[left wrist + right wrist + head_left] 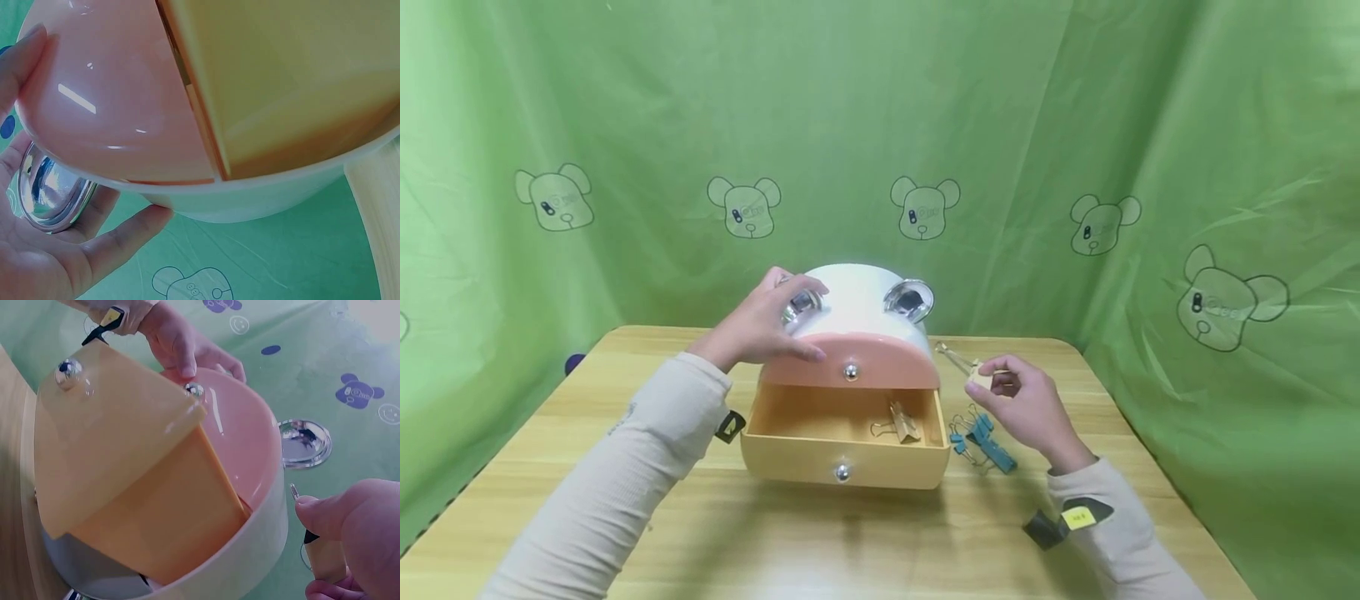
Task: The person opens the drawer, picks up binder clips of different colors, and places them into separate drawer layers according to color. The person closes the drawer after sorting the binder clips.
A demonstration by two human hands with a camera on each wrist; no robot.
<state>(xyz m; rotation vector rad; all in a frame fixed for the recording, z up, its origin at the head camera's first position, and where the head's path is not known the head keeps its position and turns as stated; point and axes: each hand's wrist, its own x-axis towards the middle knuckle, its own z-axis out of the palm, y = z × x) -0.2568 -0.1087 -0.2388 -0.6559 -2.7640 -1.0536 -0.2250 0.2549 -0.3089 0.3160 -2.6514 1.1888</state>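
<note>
Sleeves lie nearest me at seven and five o'clock, and I see the left hand spread loosely on the box, perhaps to steady it, while the right hand pinches a cream clip at two o'clock from the open drawer.

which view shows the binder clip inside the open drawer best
The head view: it looks down into the open drawer, where nothing covers the tan binder clip. Both wrist views show parts of the drawer but not the clip.
</note>
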